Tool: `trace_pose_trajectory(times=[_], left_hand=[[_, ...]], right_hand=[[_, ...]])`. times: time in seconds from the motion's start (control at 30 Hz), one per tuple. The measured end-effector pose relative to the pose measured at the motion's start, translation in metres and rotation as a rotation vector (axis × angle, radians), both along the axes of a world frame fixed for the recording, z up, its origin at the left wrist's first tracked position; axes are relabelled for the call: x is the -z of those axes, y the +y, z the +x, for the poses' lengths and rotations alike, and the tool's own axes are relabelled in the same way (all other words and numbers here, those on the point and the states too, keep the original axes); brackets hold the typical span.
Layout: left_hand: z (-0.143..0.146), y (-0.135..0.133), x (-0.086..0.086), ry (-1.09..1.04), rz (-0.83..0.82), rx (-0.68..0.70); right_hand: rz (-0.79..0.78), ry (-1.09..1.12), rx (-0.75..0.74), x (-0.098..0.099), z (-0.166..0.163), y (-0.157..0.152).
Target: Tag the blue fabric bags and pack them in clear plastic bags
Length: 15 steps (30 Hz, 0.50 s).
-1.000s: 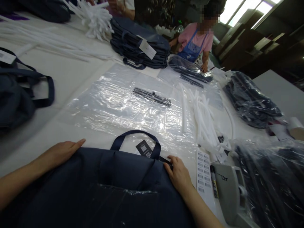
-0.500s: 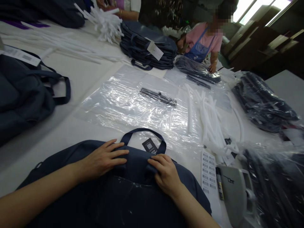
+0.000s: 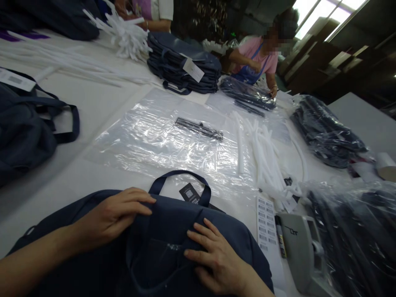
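Note:
A large navy fabric bag [image 3: 173, 210] lies at the near edge of the table, its webbing handle [image 3: 179, 173] looped up at the far side. A black hang tag [image 3: 188, 192] with a printed code rests inside that loop. On the bag's upper left lies my left hand [image 3: 116, 212], fingers stretched out and close together, thumb hidden. My right hand [image 3: 213, 255] is open, fingers spread over the front panel beside a whitish mark [image 3: 173, 247]. A strap-like band curves across the front between the hands.
Beyond the bag lies a clear plastic bag [image 3: 148, 136]. White foam rods [image 3: 262, 152], a barcode label sheet [image 3: 265, 222], a marker [image 3: 280, 237] and a grey dispenser-like device [image 3: 298, 251] sit rightward. Stacked navy bags [image 3: 185, 62] and a co-worker in pink [image 3: 253, 53] are at the back.
My right hand has slid down the bag's front and its fingers have spread. My left hand has shifted left, fingers now closer together. The view has turned slightly right.

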<state>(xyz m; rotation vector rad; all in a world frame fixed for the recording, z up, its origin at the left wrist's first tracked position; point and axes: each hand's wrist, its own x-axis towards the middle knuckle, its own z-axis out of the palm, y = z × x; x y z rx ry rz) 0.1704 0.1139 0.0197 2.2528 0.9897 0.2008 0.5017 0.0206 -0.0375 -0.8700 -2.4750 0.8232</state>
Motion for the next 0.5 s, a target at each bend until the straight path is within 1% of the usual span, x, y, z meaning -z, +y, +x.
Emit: trace_pose_trajectory(times=[0.03, 0.07, 0.13, 0.2, 0.23, 0.3, 0.33, 0.37, 0.43, 0.47, 0.5], left_hand=[[0.017, 0.006, 0.0, 0.049, -0.023, -0.057], [0.036, 0.013, 0.002, 0.122, -0.054, -0.083], [0.073, 0.028, 0.01, 0.296, -0.116, -0.059], [0.101, 0.039, 0.021, 0.455, -0.172, 0.018], [0.11, 0.044, 0.026, 0.518, -0.204, 0.059], [0.118, 0.051, 0.032, 0.59, -0.278, 0.131], [0.117, 0.053, 0.033, 0.594, -0.305, 0.157], [0.114, 0.055, 0.034, 0.581, -0.331, 0.175], [0.108, 0.062, 0.035, 0.508, -0.35, 0.164], [0.106, 0.067, 0.037, 0.455, -0.309, 0.119], [0.105, 0.074, 0.04, 0.398, -0.219, 0.061]], right_hand=[[0.033, 0.052, 0.06, 0.001, 0.003, 0.005], [0.053, 0.107, 0.149, 0.003, 0.008, 0.011], [0.018, 0.191, 0.36, 0.008, 0.022, 0.028], [-0.116, 0.214, 0.531, 0.016, 0.041, 0.048], [-0.203, 0.189, 0.595, 0.02, 0.051, 0.057], [-0.38, 0.062, 0.67, 0.03, 0.068, 0.074], [-0.461, -0.023, 0.67, 0.034, 0.074, 0.08], [-0.538, -0.106, 0.636, 0.039, 0.078, 0.085], [-0.662, -0.22, 0.486, 0.045, 0.08, 0.094], [-0.702, -0.247, 0.404, 0.048, 0.078, 0.098], [-0.725, -0.259, 0.336, 0.05, 0.074, 0.101]])
